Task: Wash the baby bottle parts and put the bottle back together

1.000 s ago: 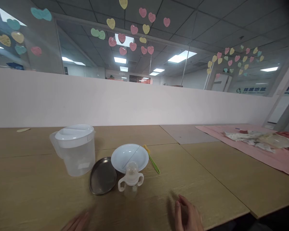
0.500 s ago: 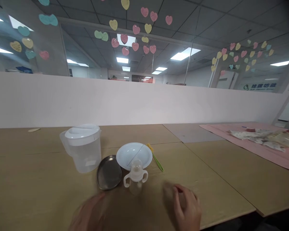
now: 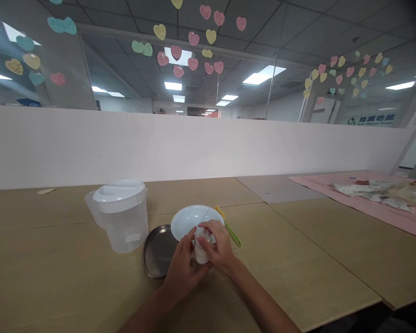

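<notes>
A small clear baby bottle [image 3: 201, 247] with white side handles stands on the wooden table [image 3: 298, 259], mostly hidden by my hands. My left hand [image 3: 183, 266] wraps its lower body from the left. My right hand [image 3: 217, 243] closes over its top from the right. Just behind it sits a white bowl [image 3: 190, 217]. A round metal tray [image 3: 157, 252] lies to its left.
A clear lidded plastic pitcher [image 3: 121, 215] stands left of the tray. A green and yellow brush [image 3: 230, 226] lies right of the bowl. A pink cloth [image 3: 367, 201] with white items covers the far right. A white partition wall [image 3: 194, 152] runs behind the table.
Both hands came up from the table's near edge and closed on the baby bottle, which stood free before.
</notes>
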`<action>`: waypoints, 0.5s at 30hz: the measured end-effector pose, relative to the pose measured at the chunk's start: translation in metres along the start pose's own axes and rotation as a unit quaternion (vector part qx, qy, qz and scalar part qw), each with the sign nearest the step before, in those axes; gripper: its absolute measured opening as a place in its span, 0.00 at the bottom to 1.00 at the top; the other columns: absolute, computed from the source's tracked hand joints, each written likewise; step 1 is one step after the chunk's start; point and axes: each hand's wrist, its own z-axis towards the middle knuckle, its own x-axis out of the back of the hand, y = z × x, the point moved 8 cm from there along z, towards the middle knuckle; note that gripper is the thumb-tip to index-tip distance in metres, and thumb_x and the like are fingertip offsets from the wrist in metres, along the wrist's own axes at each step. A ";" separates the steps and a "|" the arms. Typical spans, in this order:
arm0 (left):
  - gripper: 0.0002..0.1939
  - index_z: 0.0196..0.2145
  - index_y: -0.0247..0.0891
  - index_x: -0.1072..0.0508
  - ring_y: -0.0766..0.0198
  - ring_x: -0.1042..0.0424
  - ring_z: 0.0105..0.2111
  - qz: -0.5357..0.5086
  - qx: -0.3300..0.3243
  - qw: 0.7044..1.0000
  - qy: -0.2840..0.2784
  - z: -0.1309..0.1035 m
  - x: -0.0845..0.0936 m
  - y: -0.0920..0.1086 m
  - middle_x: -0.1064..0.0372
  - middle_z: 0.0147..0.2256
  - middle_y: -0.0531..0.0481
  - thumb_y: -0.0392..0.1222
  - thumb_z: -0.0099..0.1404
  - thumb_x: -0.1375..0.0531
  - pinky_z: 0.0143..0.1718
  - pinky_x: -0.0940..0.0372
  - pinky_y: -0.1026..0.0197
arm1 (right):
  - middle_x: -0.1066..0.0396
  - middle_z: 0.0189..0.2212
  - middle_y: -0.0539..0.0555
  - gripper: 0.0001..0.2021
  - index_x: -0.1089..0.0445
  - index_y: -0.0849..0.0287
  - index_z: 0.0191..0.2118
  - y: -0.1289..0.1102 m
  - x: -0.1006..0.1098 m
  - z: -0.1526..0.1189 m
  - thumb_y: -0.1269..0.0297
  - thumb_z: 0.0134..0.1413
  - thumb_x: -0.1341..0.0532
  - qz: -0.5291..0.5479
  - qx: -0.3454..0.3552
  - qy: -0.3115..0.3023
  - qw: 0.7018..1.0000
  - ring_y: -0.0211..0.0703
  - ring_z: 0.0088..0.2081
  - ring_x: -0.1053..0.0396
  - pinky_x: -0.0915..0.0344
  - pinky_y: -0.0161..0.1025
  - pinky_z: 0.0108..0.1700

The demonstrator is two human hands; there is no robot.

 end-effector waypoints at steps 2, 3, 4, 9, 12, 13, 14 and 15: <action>0.36 0.59 0.38 0.48 0.54 0.37 0.51 0.003 -0.007 1.000 -0.001 -0.003 -0.002 -0.006 0.41 0.54 0.40 0.47 0.56 0.40 0.52 0.38 0.50 | 0.32 0.31 0.54 0.17 0.34 0.59 0.41 0.001 -0.003 -0.006 0.52 0.55 0.48 0.001 0.012 -0.015 1.000 0.43 0.34 0.35 0.40 0.42 0.38; 0.35 0.58 0.38 0.48 0.54 0.36 0.51 0.005 -0.012 1.000 0.000 -0.004 -0.003 -0.009 0.41 0.54 0.40 0.47 0.56 0.40 0.51 0.38 0.50 | 0.32 0.32 0.55 0.18 0.35 0.59 0.41 0.002 -0.005 -0.009 0.51 0.53 0.47 0.000 0.018 -0.021 1.000 0.43 0.34 0.35 0.39 0.42 0.38; 0.35 0.58 0.38 0.47 0.53 0.36 0.51 0.004 -0.017 1.000 0.004 -0.005 -0.004 -0.011 0.40 0.53 0.40 0.46 0.55 0.40 0.51 0.38 0.50 | 0.32 0.33 0.55 0.19 0.36 0.59 0.43 0.003 -0.007 -0.011 0.50 0.51 0.45 0.001 0.020 -0.021 1.000 0.44 0.35 0.35 0.38 0.42 0.38; 0.35 0.56 0.38 0.44 0.54 0.33 0.48 -0.037 -0.022 0.999 0.010 -0.004 -0.007 -0.018 0.37 0.50 0.41 0.45 0.53 0.38 0.49 0.35 0.52 | 0.33 0.38 0.56 0.23 0.42 0.60 0.47 0.015 -0.008 -0.021 0.55 0.46 0.39 0.047 -0.026 0.030 0.998 0.43 0.38 0.33 0.35 0.38 0.39; 0.35 0.56 0.39 0.42 0.55 0.32 0.48 -0.043 -0.009 0.999 0.008 -0.003 -0.008 -0.020 0.35 0.50 0.42 0.44 0.52 0.37 0.49 0.34 0.53 | 0.33 0.36 0.55 0.21 0.40 0.59 0.44 0.018 -0.008 -0.024 0.56 0.44 0.38 0.062 -0.033 0.050 0.996 0.42 0.36 0.33 0.34 0.38 0.37; 0.34 0.55 0.39 0.42 0.56 0.32 0.47 -0.043 -0.006 0.999 0.008 -0.002 -0.008 -0.020 0.35 0.50 0.43 0.44 0.51 0.37 0.48 0.34 0.54 | 0.32 0.35 0.54 0.20 0.40 0.59 0.43 0.018 -0.008 -0.025 0.56 0.44 0.38 0.064 -0.033 0.053 0.996 0.42 0.36 0.33 0.34 0.38 0.37; 0.34 0.55 0.39 0.41 0.56 0.31 0.47 -0.042 -0.005 0.999 0.007 -0.002 -0.008 -0.019 0.34 0.49 0.43 0.44 0.51 0.36 0.48 0.34 0.54 | 0.32 0.35 0.54 0.20 0.39 0.58 0.43 0.019 -0.007 -0.025 0.56 0.44 0.38 0.064 -0.031 0.055 0.996 0.42 0.35 0.33 0.34 0.38 0.36; 0.33 0.54 0.39 0.40 0.56 0.31 0.46 -0.039 -0.004 0.999 0.005 -0.002 -0.008 -0.019 0.33 0.49 0.44 0.45 0.51 0.37 0.47 0.33 0.55 | 0.32 0.35 0.54 0.20 0.39 0.58 0.43 0.018 -0.006 -0.025 0.56 0.44 0.38 0.065 -0.027 0.057 0.996 0.42 0.35 0.32 0.34 0.38 0.36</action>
